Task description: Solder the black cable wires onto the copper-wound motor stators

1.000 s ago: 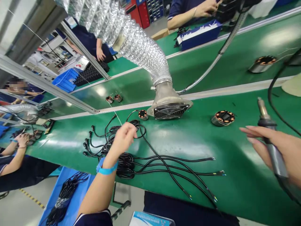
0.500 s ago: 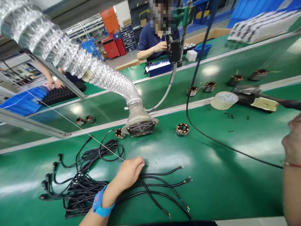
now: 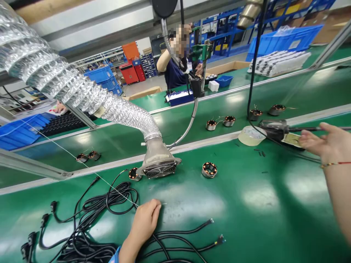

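You have two hands in view. Your left hand rests on the near green belt with its fingers curled tight, pinching one thin wire that runs taut up and away to the left. Your right hand hangs above the belt at the far right, fingers loosely spread beside the soldering stand. A slim rod passes behind the thumb, and you cannot tell whether it is gripped.

There are eight copper-wound stators in all. Two are on your belt, one in the open and one just beside the single extractor fan. Six more lie in three pairs on the next belt. One tangle of black cables lies under your left wrist, showing two stripped ends and four plugs.

Half a second back your right hand sat low at the frame's edge; now it is raised toward the stand. Your left hand keeps its pinch in the same spot.
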A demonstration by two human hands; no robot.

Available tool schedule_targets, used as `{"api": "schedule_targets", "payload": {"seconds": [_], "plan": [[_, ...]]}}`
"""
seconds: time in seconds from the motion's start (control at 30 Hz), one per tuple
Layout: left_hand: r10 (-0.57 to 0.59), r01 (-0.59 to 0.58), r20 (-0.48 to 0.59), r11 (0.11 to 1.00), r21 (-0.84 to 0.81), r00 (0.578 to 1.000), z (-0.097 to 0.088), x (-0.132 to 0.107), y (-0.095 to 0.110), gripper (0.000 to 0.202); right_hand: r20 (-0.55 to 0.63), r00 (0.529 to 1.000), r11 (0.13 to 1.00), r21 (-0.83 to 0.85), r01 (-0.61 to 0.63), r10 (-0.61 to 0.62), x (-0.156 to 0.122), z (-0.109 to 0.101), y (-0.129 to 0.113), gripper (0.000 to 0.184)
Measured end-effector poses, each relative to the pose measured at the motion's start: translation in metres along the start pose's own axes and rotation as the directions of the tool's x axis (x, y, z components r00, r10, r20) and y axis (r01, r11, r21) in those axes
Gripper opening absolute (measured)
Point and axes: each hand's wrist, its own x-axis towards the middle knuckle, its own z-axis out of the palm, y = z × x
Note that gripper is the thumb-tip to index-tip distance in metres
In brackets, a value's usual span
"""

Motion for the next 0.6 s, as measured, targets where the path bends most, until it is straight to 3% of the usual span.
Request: {"api": "schedule_targets", "payload": {"seconds": [0.1,0.17,0.27,0.33,0.43,0.6], "plan": [[-0.007,0.007,0.022,1.0,0.019,1.0,0.0,0.002,0.003,0.03,0.143,0.985,0.993,-0.05,0.108,-0.1,-0.029,0.033,-0.01,0.039],[0.005,-0.006,0.02,0.999,0.041,1.0,0.0,0.004,0.005,0.029,0.277,0.936,0.964,-0.089,0.251,-0.218,-0.055,0.066,-0.015,0.045],[0.04,-0.04,-0.008,0.997,0.073,0.999,0.001,0.006,0.006,0.027,0.556,0.759,0.85,-0.166,0.5,-0.338,-0.08,0.121,-0.023,0.036],[0.065,-0.063,-0.014,0.994,0.088,0.998,0.001,0.007,0.006,0.025,0.659,0.669,0.75,-0.238,0.618,-0.343,-0.08,0.151,-0.029,0.034],[0.076,-0.073,-0.014,0.99,0.117,0.997,0.0,0.008,0.007,0.026,0.71,0.643,0.607,-0.384,0.695,-0.288,-0.059,0.173,-0.035,0.036],[0.061,-0.055,-0.041,0.988,0.146,0.997,-0.001,0.012,0.009,0.029,0.745,0.646,0.434,-0.533,0.726,-0.165,-0.03,0.184,-0.035,0.034]]}}
